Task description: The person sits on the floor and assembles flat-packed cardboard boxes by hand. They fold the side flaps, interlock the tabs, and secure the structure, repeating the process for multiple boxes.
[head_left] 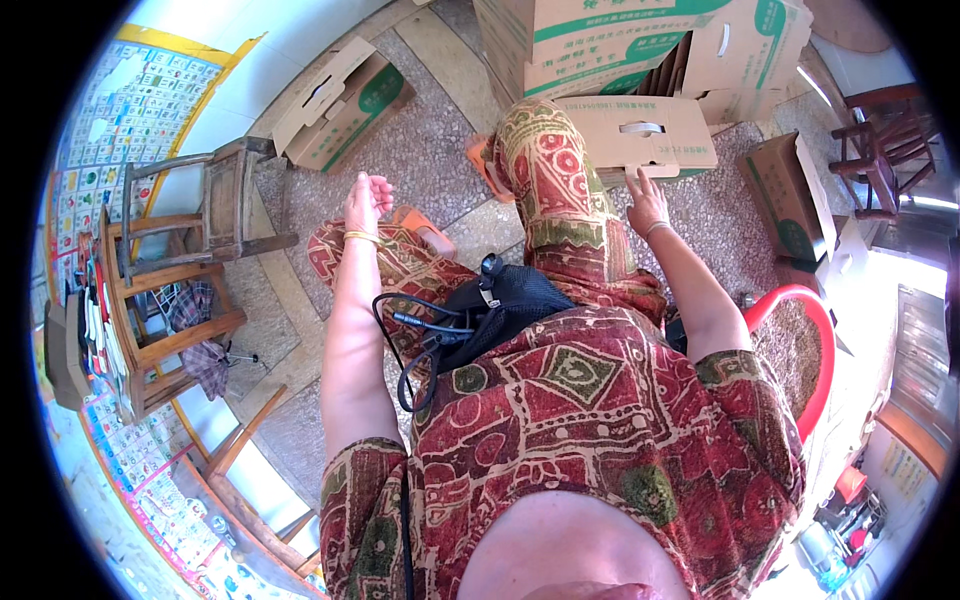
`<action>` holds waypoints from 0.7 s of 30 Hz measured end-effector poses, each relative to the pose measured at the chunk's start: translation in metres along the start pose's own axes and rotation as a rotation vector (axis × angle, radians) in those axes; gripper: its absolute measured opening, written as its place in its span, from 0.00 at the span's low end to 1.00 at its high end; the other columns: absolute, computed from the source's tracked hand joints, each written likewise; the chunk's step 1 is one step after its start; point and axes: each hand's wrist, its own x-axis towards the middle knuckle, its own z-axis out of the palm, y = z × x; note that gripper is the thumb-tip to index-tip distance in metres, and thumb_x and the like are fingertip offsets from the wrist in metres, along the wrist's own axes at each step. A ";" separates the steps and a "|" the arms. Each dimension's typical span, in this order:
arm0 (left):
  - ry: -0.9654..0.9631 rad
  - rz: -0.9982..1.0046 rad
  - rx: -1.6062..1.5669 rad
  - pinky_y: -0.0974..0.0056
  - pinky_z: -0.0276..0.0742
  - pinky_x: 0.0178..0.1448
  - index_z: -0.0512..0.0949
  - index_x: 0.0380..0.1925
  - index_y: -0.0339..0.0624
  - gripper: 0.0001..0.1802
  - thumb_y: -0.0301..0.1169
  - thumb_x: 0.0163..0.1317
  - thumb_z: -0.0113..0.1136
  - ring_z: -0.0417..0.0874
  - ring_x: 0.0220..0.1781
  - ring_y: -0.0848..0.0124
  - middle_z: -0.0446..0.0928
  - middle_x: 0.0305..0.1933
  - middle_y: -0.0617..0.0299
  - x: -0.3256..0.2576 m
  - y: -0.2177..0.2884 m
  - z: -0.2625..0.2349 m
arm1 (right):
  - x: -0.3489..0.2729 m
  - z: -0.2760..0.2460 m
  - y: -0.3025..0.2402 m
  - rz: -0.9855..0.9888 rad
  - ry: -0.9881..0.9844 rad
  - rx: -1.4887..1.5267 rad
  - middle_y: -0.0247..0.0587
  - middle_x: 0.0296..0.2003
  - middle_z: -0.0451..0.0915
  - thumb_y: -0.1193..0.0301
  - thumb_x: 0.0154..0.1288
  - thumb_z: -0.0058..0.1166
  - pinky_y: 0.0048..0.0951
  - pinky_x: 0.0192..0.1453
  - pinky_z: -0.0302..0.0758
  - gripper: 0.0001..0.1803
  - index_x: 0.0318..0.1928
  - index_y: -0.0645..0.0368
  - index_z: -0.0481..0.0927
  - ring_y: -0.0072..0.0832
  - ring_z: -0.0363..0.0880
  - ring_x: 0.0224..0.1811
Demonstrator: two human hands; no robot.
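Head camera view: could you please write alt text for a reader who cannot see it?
Seen from above, a person in red patterned clothing presses the right hand on a flat cardboard box resting by the raised knee, while the left hand hovers open and empty. More cardboard boxes, wooden chairs and a red plastic chair stand around.

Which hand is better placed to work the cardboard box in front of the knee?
Right, probably. The right hand already rests its fingers on the near edge of the flat cardboard box. The left hand is raised, open and empty over the floor, apart from any box.
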 end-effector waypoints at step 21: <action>0.010 -0.031 0.064 0.68 0.73 0.35 0.74 0.36 0.41 0.24 0.51 0.66 0.40 0.76 0.30 0.73 0.77 0.31 0.61 -0.018 0.006 -0.005 | 0.035 -0.010 0.056 0.225 0.425 0.406 0.45 0.38 0.77 0.64 0.56 0.52 0.39 0.45 0.73 0.12 0.41 0.50 0.78 0.43 0.76 0.40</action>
